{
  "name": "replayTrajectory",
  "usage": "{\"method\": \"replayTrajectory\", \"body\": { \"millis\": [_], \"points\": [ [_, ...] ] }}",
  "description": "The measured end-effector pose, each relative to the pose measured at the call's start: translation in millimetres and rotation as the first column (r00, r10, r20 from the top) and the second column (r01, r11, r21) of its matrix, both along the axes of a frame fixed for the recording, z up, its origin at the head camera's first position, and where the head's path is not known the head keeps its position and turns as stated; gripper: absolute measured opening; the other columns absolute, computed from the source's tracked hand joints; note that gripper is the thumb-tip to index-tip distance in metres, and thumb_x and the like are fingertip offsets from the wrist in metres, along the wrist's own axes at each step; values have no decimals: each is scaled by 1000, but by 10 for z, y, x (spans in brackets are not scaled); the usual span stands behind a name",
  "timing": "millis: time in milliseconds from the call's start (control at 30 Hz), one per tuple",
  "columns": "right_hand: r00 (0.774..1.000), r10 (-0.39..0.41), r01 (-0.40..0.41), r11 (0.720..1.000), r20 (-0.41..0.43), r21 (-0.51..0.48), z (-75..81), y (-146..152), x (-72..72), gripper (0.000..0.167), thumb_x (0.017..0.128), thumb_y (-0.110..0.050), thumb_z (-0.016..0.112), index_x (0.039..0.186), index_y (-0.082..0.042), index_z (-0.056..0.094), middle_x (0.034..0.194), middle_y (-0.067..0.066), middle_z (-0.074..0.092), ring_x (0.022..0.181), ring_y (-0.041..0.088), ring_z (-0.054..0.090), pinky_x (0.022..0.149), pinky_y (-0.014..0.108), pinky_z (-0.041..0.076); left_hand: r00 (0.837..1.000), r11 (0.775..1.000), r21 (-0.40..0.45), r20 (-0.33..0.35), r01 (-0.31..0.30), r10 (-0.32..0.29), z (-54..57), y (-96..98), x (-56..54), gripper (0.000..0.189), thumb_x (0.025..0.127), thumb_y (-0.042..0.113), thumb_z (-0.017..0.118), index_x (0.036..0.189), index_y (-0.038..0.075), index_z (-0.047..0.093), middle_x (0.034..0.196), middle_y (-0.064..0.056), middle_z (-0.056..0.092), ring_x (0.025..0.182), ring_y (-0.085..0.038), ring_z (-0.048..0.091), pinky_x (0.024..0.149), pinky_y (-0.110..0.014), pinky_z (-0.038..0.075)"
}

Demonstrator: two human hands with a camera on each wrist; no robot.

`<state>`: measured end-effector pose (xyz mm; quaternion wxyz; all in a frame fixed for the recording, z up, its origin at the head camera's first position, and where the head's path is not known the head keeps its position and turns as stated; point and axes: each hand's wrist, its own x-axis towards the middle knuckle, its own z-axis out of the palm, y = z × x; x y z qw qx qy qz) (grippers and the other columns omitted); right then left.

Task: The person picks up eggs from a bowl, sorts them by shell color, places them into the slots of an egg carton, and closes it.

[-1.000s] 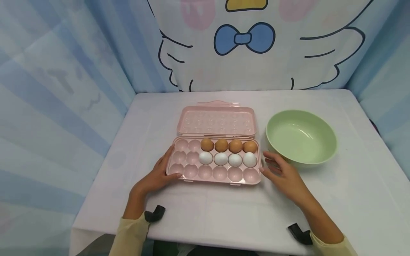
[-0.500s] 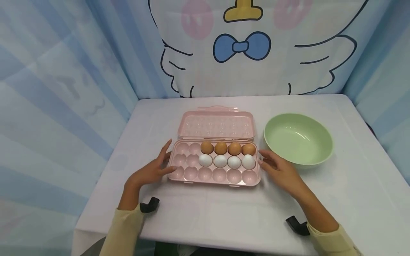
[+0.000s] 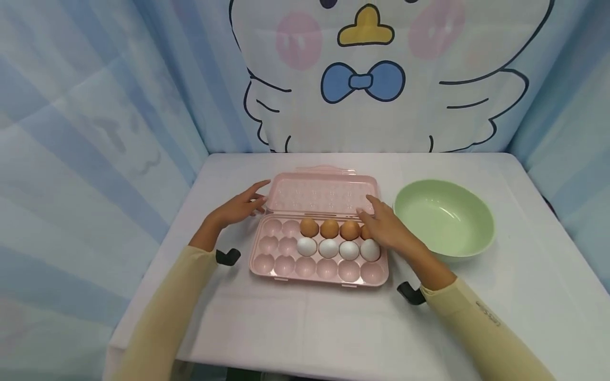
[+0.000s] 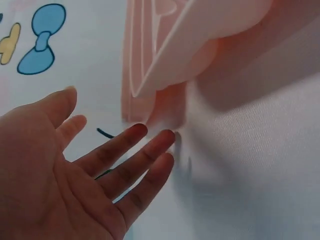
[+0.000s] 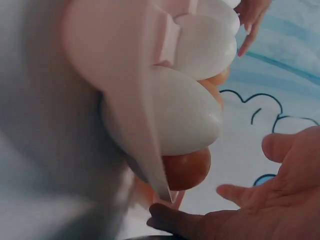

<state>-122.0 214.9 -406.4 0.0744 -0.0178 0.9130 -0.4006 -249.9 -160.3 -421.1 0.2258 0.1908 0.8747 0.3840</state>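
A pink plastic egg box [image 3: 284,266] lies on the table with its lid [image 3: 314,191] folded back flat. In its cups sit a back row of several brown eggs [image 3: 329,229] and a middle row of several white eggs [image 3: 349,251]; the front row and two left columns hold none. My left hand [image 3: 233,210] is beside the lid's left end, fingers extended, and the left wrist view shows nothing in its grasp. My right hand [image 3: 388,227] reaches over the box's right back corner, partly covering the rightmost brown egg. Its loosely bent fingers are near the lid's right front corner, holding nothing.
A large light green bowl [image 3: 443,217] stands right of the egg box, close to my right forearm. White cloth [image 3: 286,328] covers the table. A cartoon-printed curtain [image 3: 362,127] rises behind the table's back edge, with blue curtains [image 3: 95,185] at the sides.
My left hand has released the box's left edge and moved forward to the lid. My right hand has moved forward and left from the box's right side. The lid remains folded back.
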Motion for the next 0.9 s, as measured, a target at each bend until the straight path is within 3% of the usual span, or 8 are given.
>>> {"method": "replayTrajectory", "body": {
  "millis": [100,267,400,500,600,767,900],
  "points": [
    [992,-62,71,995,113,-76,-17,-42,-197,67,111,-36,37,164,-2,12,159,40,16,149,54,17,117,67,16,999,999,29,43,-23,22,-78,0,-86,60,112,30,46,167,24,21,147,-23,51,117,-35,63,99,-52,50],
    [947,-188,236,957,260,-170,-49,-20,-499,66,111,-37,35,166,-16,7,158,39,4,144,58,18,115,70,17,997,996,80,74,-37,31,-190,49,-236,57,113,30,46,166,22,26,140,-21,56,110,-33,65,95,-50,53],
    [919,-324,358,925,226,-129,-155,-9,-679,57,110,-27,35,164,-15,21,155,38,6,141,56,20,113,64,26,993,988,146,113,-46,30,-296,121,-351,55,113,29,46,165,23,29,139,-21,56,108,-32,66,95,-47,53],
    [879,-439,463,879,187,-112,-242,-10,-761,52,106,-17,34,157,-10,37,152,36,17,138,51,27,105,54,36,989,983,168,142,-74,50,-370,162,-405,55,112,28,49,164,24,31,141,-20,53,107,-29,66,96,-43,53],
    [852,-503,520,847,148,-111,-288,-21,-820,51,100,-8,33,150,-4,47,147,33,31,130,45,39,96,46,42,986,977,185,152,-104,76,-415,167,-438,55,111,25,53,163,24,35,141,-19,50,105,-29,65,96,-41,53],
    [855,-506,516,849,113,-108,-286,-47,-888,55,92,0,35,144,2,53,144,28,49,124,39,47,97,41,42,986,975,182,129,-127,104,-433,111,-473,55,109,23,56,162,23,38,140,-17,52,103,-26,65,95,-38,52],
    [855,-501,518,840,138,-160,-254,-86,-918,54,93,3,34,144,2,52,143,25,51,120,37,48,93,40,42,984,966,208,122,-151,128,-404,62,-480,57,109,23,58,162,26,39,143,-17,51,108,-26,64,95,-38,50]
  ]
}}
